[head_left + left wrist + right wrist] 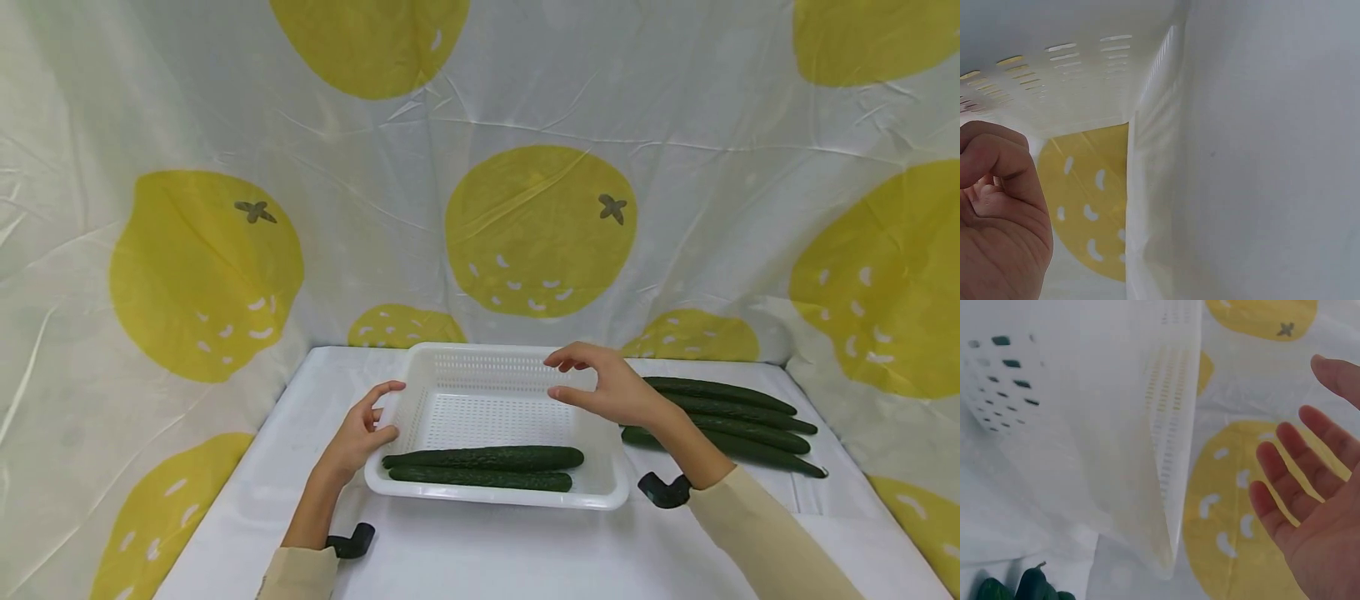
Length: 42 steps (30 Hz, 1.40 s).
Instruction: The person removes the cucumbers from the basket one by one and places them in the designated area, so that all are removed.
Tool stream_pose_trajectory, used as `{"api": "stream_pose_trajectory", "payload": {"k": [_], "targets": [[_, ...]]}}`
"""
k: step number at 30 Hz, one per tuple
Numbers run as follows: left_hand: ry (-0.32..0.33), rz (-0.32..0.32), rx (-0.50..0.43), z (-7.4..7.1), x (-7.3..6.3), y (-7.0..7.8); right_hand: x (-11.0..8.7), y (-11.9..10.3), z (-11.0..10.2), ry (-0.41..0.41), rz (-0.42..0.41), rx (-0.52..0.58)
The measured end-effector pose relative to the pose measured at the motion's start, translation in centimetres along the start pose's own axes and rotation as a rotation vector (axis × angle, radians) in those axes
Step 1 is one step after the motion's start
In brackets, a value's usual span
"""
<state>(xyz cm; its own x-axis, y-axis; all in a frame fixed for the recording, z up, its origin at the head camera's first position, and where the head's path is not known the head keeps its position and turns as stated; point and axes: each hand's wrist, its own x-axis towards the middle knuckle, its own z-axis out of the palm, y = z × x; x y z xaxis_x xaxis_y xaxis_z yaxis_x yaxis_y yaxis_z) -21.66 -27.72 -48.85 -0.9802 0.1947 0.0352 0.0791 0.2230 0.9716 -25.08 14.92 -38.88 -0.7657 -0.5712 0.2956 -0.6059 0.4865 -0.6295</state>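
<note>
A white plastic basket with slotted walls is on the table, its near side facing me. Two long dark green cucumbers lie side by side along its near wall. My left hand grips the basket's left rim, thumb and fingers bent about the edge; in the left wrist view the curled fingers are beside the slotted wall. Over the basket's right side is my right hand, holding nothing. Its fingers are spread and loosely bent in the right wrist view, apart from the basket wall.
Several more cucumbers lie in a row on the white-covered table, right of the basket and partly behind my right forearm. A white curtain printed with yellow lemons hangs behind the table. Black cuff-like pieces sit at both wrists.
</note>
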Motion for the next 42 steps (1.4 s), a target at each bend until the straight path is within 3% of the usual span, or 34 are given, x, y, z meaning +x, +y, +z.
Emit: {"api": "stream_pose_trajectory", "payload": {"k": [13, 22, 30, 42], "targets": [[0.009, -0.015, 0.025, 0.0, -0.1, 0.3, 3.5, -1.6, 3.2, -0.092, -0.061, 0.041], [0.012, -0.021, 0.043, 0.1, -0.1, 0.4, 4.8, -0.7, 4.8, -0.172, -0.058, 0.057], [0.002, -0.01, 0.022, 0.2, -0.4, 0.3, 5.6, -0.3, 6.1, -0.28, -0.028, 0.038], [0.008, -0.006, 0.019, 0.0, -0.2, 0.3, 5.7, 0.9, 9.0, -0.463, 0.048, 0.103]]}}
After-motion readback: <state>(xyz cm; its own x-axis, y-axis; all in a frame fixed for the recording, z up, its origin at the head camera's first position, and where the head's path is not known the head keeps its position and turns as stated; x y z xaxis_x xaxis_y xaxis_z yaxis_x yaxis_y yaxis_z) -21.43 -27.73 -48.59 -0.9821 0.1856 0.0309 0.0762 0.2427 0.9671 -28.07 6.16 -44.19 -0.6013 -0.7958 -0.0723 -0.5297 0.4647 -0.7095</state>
